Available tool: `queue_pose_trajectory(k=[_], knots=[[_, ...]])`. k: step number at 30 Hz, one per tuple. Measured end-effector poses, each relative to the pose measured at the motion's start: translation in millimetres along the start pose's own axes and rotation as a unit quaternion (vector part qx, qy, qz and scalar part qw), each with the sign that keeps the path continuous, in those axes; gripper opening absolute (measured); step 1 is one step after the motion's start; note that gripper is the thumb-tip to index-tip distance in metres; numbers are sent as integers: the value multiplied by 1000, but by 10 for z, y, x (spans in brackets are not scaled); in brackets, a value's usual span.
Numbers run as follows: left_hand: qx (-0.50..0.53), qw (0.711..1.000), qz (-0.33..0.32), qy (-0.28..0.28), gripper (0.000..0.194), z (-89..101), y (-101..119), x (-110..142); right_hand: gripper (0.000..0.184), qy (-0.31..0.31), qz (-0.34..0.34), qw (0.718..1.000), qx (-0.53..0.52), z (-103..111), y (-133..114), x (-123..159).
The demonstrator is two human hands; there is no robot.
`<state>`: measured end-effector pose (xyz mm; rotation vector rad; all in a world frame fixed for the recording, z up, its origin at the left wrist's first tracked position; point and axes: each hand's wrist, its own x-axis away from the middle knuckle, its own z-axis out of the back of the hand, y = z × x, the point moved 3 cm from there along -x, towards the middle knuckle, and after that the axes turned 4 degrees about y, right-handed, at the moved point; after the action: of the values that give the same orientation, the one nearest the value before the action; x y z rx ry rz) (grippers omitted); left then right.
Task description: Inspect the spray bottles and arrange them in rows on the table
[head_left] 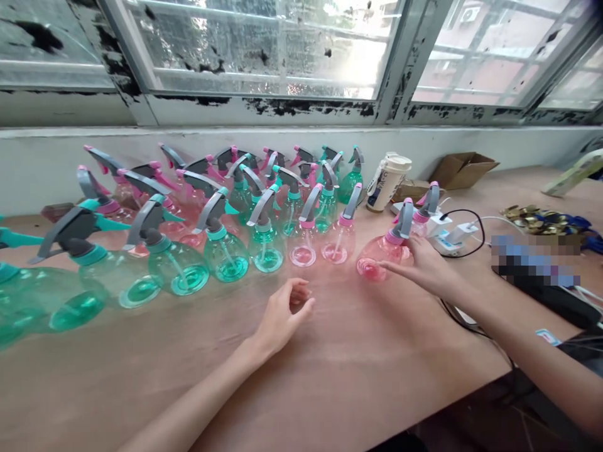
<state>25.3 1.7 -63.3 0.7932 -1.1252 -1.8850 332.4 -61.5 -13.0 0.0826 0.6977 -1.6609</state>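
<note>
A clear pink spray bottle (374,254) with a pink collar and grey trigger head stands at the right end of the front row. My right hand (431,270) is around its right side, thumb across the front; the other fingers are partly hidden. Over the bare table, my left hand (282,314) is loosely curled, with a gap between thumb and fingers and nothing inside. Closest to it are a green spray bottle (266,251) and two pink ones, including this pink spray bottle (304,245). Another pink spray bottle (421,216) is partly hidden behind my right hand.
Several green and pink spray bottles fill the table's left and back. A white cup (389,182) and an open cardboard box (461,171) stand by the wall. Chargers (459,233) with cables, gold-coloured pieces (537,220) and a black case (549,295) lie right.
</note>
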Motion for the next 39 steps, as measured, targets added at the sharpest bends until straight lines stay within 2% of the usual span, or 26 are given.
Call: queue_pose_trajectory(k=[5,12,15,18,21,23,26,29,31,33,36,39], knots=[[-33,999,0,-1,22,17,-4,-12,65,9,12,998,56,-48,176,-282],[-55,998,5,-2,20,30,-40,-37,61,-7,-25,998,60,-161,180,-522],[-57,998,4,-2,20,28,-55,-33,61,-12,-47,998,36,-211,140,-549],[-61,998,7,-1,20,33,-37,-32,66,0,-60,998,-26,-199,92,-457],[-63,998,12,0,20,46,-15,-35,67,43,-84,990,-107,-68,101,-264],[-66,998,17,6,21,59,-18,-38,56,86,-128,978,-140,70,183,-135],[-74,997,24,15,22,76,-42,-45,49,174,-178,963,-99,282,396,-46],[-82,996,32,17,25,86,-53,-55,61,224,-203,951,-61,346,639,-128],[-88,995,39,20,26,93,-50,-66,75,193,-188,958,-95,267,752,-254],[-92,995,43,25,28,97,-46,-76,79,144,-160,968,-125,143,804,-380],[-95,994,43,25,29,96,-47,-85,68,123,-158,970,-136,0,822,-488],[-93,994,42,23,30,97,-54,-84,61,151,-172,964,-135,-12,798,-483]])
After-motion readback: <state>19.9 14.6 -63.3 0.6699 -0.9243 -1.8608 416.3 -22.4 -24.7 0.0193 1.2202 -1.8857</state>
